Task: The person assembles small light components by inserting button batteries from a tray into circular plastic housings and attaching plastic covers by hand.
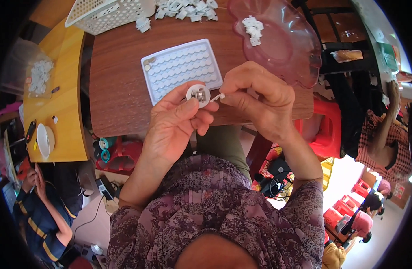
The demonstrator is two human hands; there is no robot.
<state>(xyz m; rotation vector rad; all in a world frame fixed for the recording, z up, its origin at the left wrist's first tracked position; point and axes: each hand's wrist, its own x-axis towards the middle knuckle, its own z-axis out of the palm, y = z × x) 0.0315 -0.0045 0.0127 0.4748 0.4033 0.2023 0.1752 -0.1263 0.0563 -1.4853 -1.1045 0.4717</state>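
Observation:
Above the near edge of the brown table, my left hand (168,123) is closed on a round white plastic housing (191,101) with metal parts inside, its inner side facing up. Just to the right, my right hand (266,101) pinches a small white plastic piece (221,96) between thumb and fingertips, close beside the housing. Behind both hands lies a white plastic tray (181,67) with scalloped rows. A few small round metallic discs (148,63) sit in its far left corner.
A white perforated basket (109,17) and a heap of white plastic parts (188,10) stand at the back. On the right lies a pink translucent dish (282,49) holding white parts (253,30). A white bowl (45,140) is on the yellow table. A red stool (327,130) stands right.

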